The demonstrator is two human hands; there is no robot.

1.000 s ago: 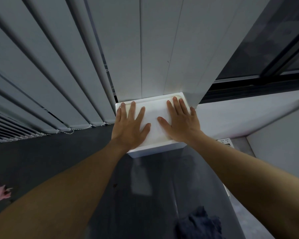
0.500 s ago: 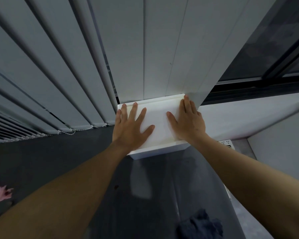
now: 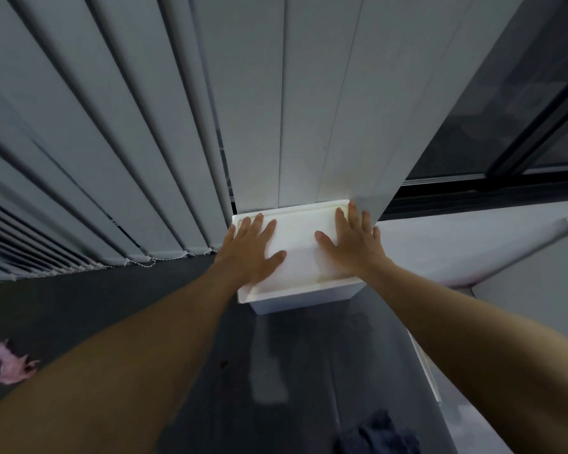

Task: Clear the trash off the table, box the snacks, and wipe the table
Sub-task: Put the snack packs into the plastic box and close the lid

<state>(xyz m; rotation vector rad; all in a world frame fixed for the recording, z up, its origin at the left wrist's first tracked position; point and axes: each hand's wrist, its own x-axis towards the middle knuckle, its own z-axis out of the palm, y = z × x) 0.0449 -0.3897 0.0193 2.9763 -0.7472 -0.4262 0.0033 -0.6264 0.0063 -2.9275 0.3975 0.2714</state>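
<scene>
both the left hand [image 3: 251,250] and right hand [image 3: 351,244] press flat, fingers straight, on the lidded white box [image 3: 299,257]; boxing looks done, while the dark cloth [image 3: 377,435] suggests the surface [image 3: 309,371] awaits wiping.

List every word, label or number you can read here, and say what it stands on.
None can be read. The white box lid under the left hand and right hand is plain; the pink scrap, dark cloth and vertical blinds show no print.
</scene>
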